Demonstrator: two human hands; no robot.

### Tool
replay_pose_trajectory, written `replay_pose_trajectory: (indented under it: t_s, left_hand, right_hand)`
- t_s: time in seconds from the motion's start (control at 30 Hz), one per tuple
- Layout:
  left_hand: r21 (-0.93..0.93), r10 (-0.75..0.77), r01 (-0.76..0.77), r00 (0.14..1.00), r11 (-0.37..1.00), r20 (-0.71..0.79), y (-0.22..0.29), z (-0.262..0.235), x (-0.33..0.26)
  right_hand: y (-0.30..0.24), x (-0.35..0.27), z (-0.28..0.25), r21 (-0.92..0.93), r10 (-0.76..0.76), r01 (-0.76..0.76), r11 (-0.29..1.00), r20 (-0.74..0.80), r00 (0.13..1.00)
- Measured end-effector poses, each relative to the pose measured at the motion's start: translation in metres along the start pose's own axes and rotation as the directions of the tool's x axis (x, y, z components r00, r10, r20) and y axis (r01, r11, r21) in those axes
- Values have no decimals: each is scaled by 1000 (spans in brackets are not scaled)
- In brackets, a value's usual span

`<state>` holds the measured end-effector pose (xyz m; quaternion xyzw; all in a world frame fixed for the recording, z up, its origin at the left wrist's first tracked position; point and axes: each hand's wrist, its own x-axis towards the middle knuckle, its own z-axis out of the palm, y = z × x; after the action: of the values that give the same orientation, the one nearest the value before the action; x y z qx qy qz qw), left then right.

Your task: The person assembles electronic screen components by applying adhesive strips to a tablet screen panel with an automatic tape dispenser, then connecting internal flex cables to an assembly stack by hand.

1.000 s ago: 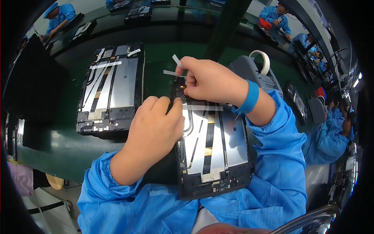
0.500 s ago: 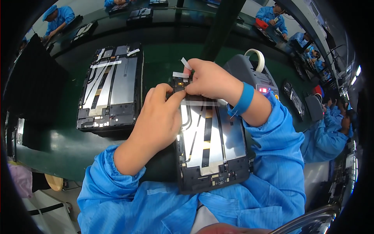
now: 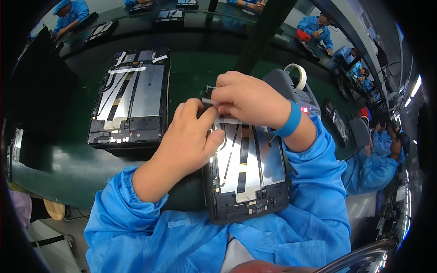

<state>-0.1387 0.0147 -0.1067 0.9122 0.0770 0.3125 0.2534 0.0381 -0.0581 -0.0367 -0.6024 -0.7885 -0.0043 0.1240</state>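
Note:
In front of me an opened tablet (image 3: 252,159) lies tilted, its near end against my blue sleeve and jacket. Silver plates, black flat cables and a dark circuit strip show inside it. My right hand (image 3: 252,98), with a blue wristband, is closed over its far end and pinches a small whitish strip of tape (image 3: 208,101). Beside it, my left hand (image 3: 186,132) rests at the tablet's far left corner, index and middle fingers bent toward the tape, thumb spread apart. The fingers hide most of the part beneath them.
To the left stands a stack of opened tablets (image 3: 132,95) with white tape strips on top. A grey tape dispenser (image 3: 291,88) with a cream roll (image 3: 298,76) stands beyond my right hand. A dark post (image 3: 257,41) rises behind. Co-workers in blue sit at far and right benches.
My right hand has turned over and come down on the tablet's far end, bringing the raised tape strip lower. The left thumb has spread out from the fingers. My view has shifted slightly.

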Motion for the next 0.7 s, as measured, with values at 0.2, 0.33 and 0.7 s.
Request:
replay_pose_trajectory:
  t_s: [0.2,0.33,0.7]
  left_hand:
    - [-48,-44,44,999,998,-5,2,-2,-2]
    - [-59,-38,37,999,998,-5,3,-1,-1]
    - [-73,-73,73,997,995,15,5,-3,0]
  right_hand:
    - [13,-8,9,210,199,-156,965,-198,960]
    - [22,-15,19,351,158,-110,930,-110,981]
    - [22,3,6,550,579,-604,577,246,777]
